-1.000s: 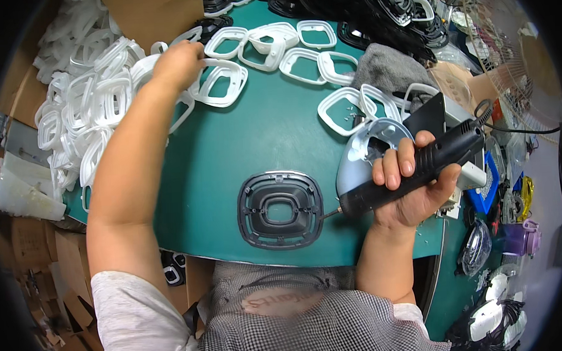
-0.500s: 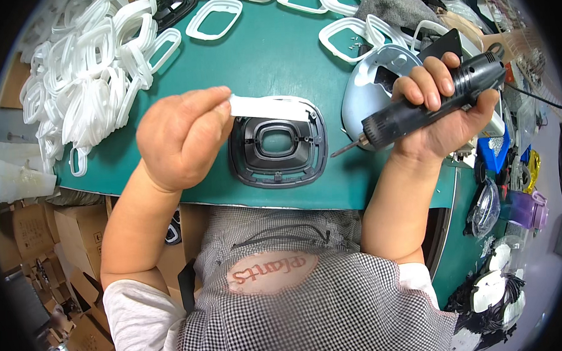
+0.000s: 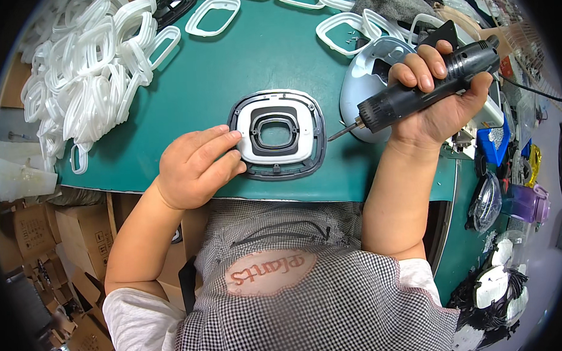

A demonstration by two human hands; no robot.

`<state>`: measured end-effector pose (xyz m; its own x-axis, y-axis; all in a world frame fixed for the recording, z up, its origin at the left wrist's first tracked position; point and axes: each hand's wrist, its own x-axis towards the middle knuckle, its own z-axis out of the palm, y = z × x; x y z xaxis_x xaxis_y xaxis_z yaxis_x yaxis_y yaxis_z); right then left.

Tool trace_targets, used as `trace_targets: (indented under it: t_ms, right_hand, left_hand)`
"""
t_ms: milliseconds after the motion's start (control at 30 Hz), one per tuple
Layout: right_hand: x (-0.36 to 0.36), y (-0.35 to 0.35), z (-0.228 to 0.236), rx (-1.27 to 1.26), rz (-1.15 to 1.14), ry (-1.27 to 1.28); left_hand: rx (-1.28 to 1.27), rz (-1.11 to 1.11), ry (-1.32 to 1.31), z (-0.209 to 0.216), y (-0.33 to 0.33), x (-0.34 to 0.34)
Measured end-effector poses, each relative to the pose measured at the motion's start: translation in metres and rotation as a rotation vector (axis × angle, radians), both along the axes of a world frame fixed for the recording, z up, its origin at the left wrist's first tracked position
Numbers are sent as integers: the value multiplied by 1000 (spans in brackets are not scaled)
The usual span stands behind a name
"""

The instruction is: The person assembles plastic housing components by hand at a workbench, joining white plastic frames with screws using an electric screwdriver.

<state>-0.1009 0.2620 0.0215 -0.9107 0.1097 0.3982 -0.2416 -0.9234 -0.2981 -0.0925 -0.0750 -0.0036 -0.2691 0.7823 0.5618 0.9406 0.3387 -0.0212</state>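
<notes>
On the green table in front of me lies a black plastic housing (image 3: 320,136) with a rectangular opening in its middle. A white plastic frame (image 3: 300,148) sits flat inside it, around the raised centre part. The fingers of my left hand (image 3: 196,166) are stretched out, their tips touching the left edge of the white frame and housing. My right hand (image 3: 437,99) is wrapped round a black electric screwdriver (image 3: 394,108), held up right of the housing. Its bit points left and slightly down, beside the housing's right edge.
A heap of white frames (image 3: 95,83) covers the table's far left. More white frames (image 3: 213,16) lie along the far side, one with small screws inside it. Behind the screwdriver are a pale blue shell (image 3: 357,87) and a grey cloth (image 3: 389,2). A blue tray (image 3: 494,142) stands right.
My left hand has lowered the white frame from a tilted position into the black housing, and its grip has loosened. My right hand with the electric screwdriver has shifted slightly left and up.
</notes>
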Motion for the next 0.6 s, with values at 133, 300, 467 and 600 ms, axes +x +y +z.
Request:
trace_targets:
  t_ms: [133, 300, 467, 600]
  right_hand:
    - [0, 0, -1, 29, 3, 8]
    - [-2, 1, -2, 52, 25, 39]
    - [5, 2, 5, 142, -89, 85]
    - [29, 6, 30, 242, -308, 150]
  left_hand:
    - [50, 51, -130, 7, 14, -2]
    - [-53, 214, -456, 13, 45, -6]
    - [-176, 186, -700, 13, 49, -13]
    - [-206, 121, -698, 17, 48, -15]
